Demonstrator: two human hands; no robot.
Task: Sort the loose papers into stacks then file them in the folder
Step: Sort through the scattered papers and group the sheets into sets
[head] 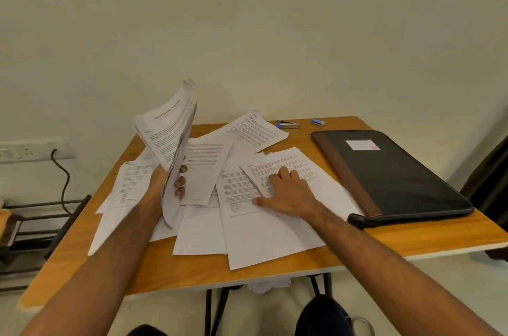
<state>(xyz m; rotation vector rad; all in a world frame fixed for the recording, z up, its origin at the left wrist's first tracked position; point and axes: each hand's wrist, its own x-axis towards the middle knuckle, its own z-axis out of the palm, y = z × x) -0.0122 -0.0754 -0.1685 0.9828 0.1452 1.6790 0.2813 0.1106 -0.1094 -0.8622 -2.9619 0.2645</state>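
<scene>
Left hand [171,180] around raised papers [167,132]

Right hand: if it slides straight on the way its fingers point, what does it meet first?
Probably the sheet at the far edge. The right hand lies flat on the loose papers, fingers aimed up-left; depth is unclear.

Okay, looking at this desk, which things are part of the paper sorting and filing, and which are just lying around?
Part of the job:
- bundle of printed white sheets, gripped by the left hand
- loose printed papers under the right hand
- closed black and brown folder

Lying about:
- blue and silver stapler
- small blue staple box
</scene>
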